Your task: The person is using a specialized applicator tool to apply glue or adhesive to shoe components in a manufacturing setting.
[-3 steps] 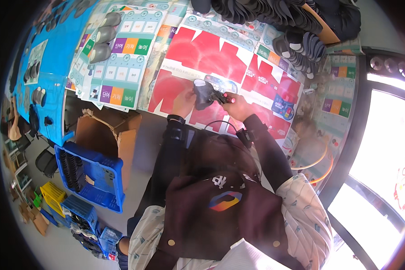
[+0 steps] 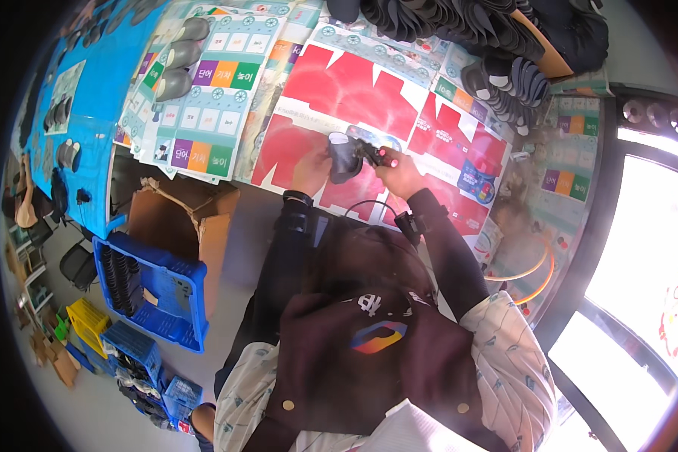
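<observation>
Over the red and white printed sheets (image 2: 339, 90), my left hand (image 2: 310, 172) grips a dark grey, rounded insole-like piece (image 2: 345, 162) by its left side. A small white patch shows at the top of that piece. My right hand (image 2: 404, 178) is closed around a black hand tool with red ends (image 2: 375, 155), shaped like a small spray gun. Its front end points at the piece and is close to it; whether they touch I cannot tell. Both hands are raised in front of me, and the right fingers partly hide the tool.
Dark insoles (image 2: 444, 26) are piled at the back, with a smaller stack (image 2: 516, 90) at the right. Grey pieces (image 2: 179, 56) lie on printed sheets at the left. Beside a blue table (image 2: 90, 151) stand a cardboard box (image 2: 217, 226) and a blue crate (image 2: 201, 301). An orange hose (image 2: 548, 275) curls at the right.
</observation>
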`<state>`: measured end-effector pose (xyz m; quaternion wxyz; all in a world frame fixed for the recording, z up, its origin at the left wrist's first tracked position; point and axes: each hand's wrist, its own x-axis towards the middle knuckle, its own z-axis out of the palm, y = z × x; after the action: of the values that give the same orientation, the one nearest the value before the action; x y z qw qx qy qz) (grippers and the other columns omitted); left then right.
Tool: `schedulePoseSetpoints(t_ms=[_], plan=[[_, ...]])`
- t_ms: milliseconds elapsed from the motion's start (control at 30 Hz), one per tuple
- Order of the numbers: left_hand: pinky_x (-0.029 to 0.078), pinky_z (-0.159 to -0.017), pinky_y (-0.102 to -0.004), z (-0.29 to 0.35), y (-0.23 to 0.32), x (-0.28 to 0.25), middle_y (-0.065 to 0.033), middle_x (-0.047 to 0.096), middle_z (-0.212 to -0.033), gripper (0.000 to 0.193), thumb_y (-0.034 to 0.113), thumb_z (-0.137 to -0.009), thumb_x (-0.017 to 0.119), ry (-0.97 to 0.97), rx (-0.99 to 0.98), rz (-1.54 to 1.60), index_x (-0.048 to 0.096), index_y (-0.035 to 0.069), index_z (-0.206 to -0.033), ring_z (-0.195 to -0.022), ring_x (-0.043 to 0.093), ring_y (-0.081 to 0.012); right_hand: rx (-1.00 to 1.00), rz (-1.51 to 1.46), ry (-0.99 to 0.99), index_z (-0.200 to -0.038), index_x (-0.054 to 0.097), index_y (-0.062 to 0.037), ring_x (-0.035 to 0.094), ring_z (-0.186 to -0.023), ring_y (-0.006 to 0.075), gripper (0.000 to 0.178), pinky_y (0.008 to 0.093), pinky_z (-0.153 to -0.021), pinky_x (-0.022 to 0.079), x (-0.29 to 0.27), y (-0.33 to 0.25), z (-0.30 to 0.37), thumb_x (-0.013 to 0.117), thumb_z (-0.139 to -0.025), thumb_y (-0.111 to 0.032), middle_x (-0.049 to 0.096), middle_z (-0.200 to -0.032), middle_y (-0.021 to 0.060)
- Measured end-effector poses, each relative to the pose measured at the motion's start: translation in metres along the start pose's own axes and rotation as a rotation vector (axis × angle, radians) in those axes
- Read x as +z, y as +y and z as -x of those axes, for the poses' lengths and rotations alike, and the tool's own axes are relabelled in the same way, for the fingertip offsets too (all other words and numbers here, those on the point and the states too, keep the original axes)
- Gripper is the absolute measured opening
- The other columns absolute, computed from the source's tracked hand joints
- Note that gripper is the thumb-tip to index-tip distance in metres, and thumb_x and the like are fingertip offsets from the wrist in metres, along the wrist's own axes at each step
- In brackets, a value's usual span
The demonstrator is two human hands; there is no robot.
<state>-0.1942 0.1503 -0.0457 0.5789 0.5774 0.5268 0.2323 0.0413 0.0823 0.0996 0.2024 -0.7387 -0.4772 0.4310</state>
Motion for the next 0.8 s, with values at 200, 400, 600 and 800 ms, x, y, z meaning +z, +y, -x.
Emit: schedulePoseSetpoints(t_ms=[200, 400, 600, 800], plan=[[0.061, -0.078, -0.0319, 0.005, 0.002, 0.001, -0.0158, 0.074, -0.106, 0.034, 0.008, -0.098, 0.067, 0.035, -0.036, 0.019, 0.065, -0.005, -0.129, -0.089, 0.075, -0.02, -0.013, 0.194, 0.036, -0.112, 0.071, -0.0023, 0.068, -0.092, 0.0498, 0.035, 0.0515, -0.081, 0.055, -0.004, 0.002, 0.015, 0.065, -0.082, -0.02, 0.07, -0.091, 0.0295], [0.06, -0.08, -0.0322, 0.01, 0.002, 0.007, -0.012, 0.076, -0.105, 0.037, 0.014, -0.096, 0.068, 0.075, -0.015, -0.104, 0.065, -0.001, -0.13, -0.092, 0.075, -0.0188, -0.039, 0.084, 0.019, -0.112, 0.07, -0.0038, 0.067, -0.088, 0.05, 0.032, 0.0507, -0.077, 0.054, 0.0, -0.001, 0.007, 0.065, -0.083, -0.018, 0.069, -0.089, 0.0288], [0.06, -0.079, -0.0327, 0.013, 0.002, 0.01, -0.0129, 0.076, -0.106, 0.036, 0.014, -0.096, 0.068, 0.1, 0.034, -0.058, 0.066, 0.0, -0.129, -0.091, 0.075, -0.0193, 0.04, 0.155, 0.015, -0.118, 0.071, -0.004, 0.068, -0.096, 0.0486, 0.04, 0.05, -0.085, 0.055, -0.005, 0.015, 0.02, 0.067, -0.083, -0.023, 0.071, -0.096, 0.0292], [0.059, -0.077, -0.0327, 0.014, 0.005, 0.002, -0.0143, 0.076, -0.104, 0.034, 0.012, -0.097, 0.066, 0.105, 0.026, -0.037, 0.066, -0.001, -0.128, -0.088, 0.074, -0.0191, 0.028, 0.028, -0.067, -0.126, 0.07, -0.0043, 0.071, -0.1, 0.0436, 0.05, 0.0468, -0.089, 0.054, 0.002, 0.003, 0.01, 0.068, -0.08, -0.024, 0.072, -0.104, 0.0279]])
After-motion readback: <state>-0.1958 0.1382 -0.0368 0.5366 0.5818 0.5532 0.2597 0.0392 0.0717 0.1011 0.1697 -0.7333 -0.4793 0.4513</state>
